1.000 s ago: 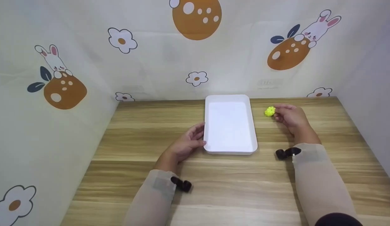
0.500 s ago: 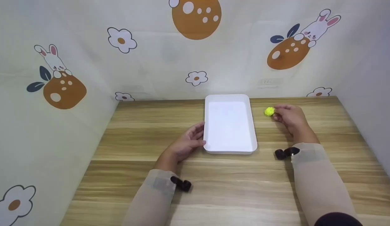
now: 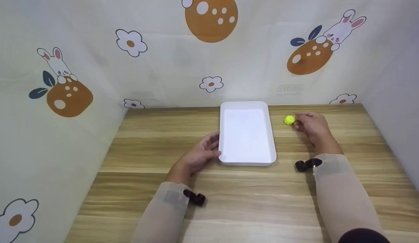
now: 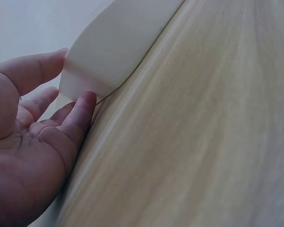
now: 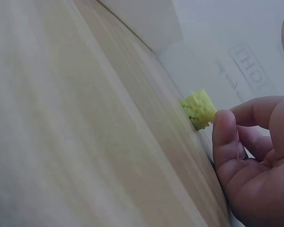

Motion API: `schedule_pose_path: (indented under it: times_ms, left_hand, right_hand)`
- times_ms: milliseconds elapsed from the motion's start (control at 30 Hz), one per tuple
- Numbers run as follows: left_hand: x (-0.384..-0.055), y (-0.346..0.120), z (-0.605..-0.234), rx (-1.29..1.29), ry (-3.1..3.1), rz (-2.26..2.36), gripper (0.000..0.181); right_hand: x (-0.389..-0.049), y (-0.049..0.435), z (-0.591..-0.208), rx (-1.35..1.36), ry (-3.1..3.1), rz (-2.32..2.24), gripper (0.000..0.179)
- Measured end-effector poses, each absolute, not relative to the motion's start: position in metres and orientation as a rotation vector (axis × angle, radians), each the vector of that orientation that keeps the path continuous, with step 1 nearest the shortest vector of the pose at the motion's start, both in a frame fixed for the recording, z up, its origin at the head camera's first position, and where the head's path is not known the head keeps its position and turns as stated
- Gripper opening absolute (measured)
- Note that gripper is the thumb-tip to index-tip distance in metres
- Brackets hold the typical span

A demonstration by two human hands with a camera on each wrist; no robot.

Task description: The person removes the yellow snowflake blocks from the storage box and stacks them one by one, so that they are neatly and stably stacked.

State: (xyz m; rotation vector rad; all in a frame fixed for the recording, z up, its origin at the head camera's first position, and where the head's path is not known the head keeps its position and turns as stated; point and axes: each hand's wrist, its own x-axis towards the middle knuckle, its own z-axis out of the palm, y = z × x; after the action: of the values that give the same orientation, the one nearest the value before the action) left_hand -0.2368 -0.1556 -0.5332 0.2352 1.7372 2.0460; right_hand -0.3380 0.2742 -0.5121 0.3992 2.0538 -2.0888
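A white rectangular tray [image 3: 248, 160] lies on the wooden table, its inside bare. At its left long side is my left hand [image 3: 203, 152], the thumb by the rim and the fingertips against the outer wall; the left wrist view shows those fingers [image 4: 85, 106] loosely extended along the tray wall [image 4: 109, 52]. To the right of the tray, my right hand [image 3: 312, 127] pinches a small bright yellow toothed piece [image 3: 289, 120] between thumb and forefinger. The right wrist view has this yellow piece [image 5: 199, 109] low beside the table surface, its knobbly side facing away from the fingers.
A cream cloth wall [image 3: 168, 71] printed with rabbits, oranges and flowers rises along the table's back edge and left side. A pale wall [image 3: 395, 77] bounds the right. Small black wrist devices [image 3: 195, 198] stick out from both sleeves.
The yellow piece has turned slightly in the right fingers, with its face at a different angle. Both hands and the tray keep almost the same places.
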Motion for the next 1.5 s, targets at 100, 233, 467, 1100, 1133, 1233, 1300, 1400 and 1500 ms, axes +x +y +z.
schedule_pose_path:
  times_ms: [100, 233, 467, 1100, 1133, 1233, 1300, 1400, 1500]
  left_hand:
    - [-0.237, -0.155, -0.533, 0.238, 1.738, 2.047, 0.088]
    - [-0.237, -0.155, -0.532, 0.244, 1.749, 2.042, 0.089]
    - [-0.236, -0.156, -0.532, 0.232, 1.744, 2.048, 0.090]
    - [-0.241, -0.156, -0.531, 0.219, 1.665, 2.108, 0.089]
    - [-0.242, -0.156, -0.530, 0.213, 1.664, 2.116, 0.089]
    - [-0.245, -0.157, -0.523, 0.174, 1.683, 2.146, 0.089]
    - [-0.248, -0.157, -0.516, 0.130, 1.737, 2.159, 0.087]
    - [-0.252, -0.159, -0.502, 0.066, 1.853, 2.169, 0.082]
    - [-0.251, -0.157, -0.480, 0.070, 2.038, 2.141, 0.075]
  right_hand:
    - [-0.337, 0.273, -0.509, 0.403, 2.052, -2.118, 0.042]
    - [-0.336, 0.269, -0.499, 0.401, 1.982, -2.200, 0.018]
    - [-0.332, 0.254, -0.483, 0.301, 1.954, -2.229, 0.009]
    - [-0.306, 0.199, -0.458, 0.036, 2.030, -2.220, 0.023]
    - [-0.304, 0.196, -0.456, 0.030, 2.045, -2.210, 0.026]
    - [-0.299, 0.189, -0.451, 0.023, 2.118, -2.162, 0.029]
    - [-0.296, 0.186, -0.449, 0.020, 2.179, -2.125, 0.028]
    - [-0.291, 0.182, -0.446, 0.008, 2.294, -2.051, 0.029]
    - [-0.287, 0.181, -0.442, -0.020, 2.496, -1.919, 0.034]
